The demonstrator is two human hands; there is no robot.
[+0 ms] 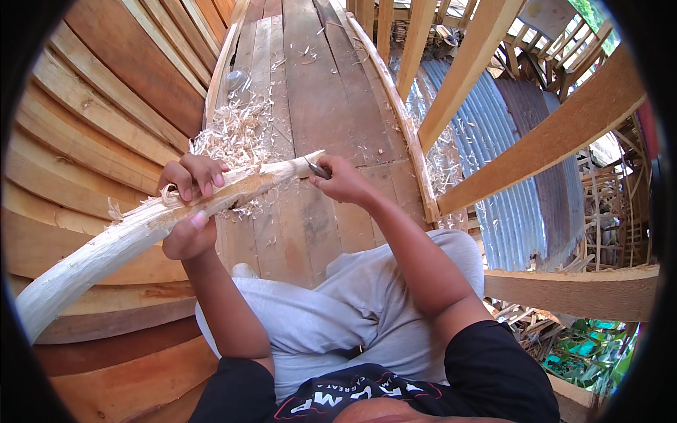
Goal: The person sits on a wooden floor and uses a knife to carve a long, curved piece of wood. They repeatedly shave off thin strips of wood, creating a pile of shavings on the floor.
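Note:
A long, pale, peeled wooden pole (106,257) slants from the lower left up to the middle, its far end tapering to a pointed tip. Gripping it partway along is my left hand (187,237), thumb on the near side and fingers over the top. Curled shavings cling to the wood by those fingers. My right hand (344,181) is closed around a small knife (319,170). Only part of the grey blade shows, close against the tapered tip; the fist hides the handle.
Wood shavings (236,130) pile on the plank floor (321,106) beyond the pole. A clear cup (236,80) stands near them. Board walling (92,141) rises on the left. On the right are railing slats (458,77), with corrugated metal sheets (504,204) below. My crossed legs are near.

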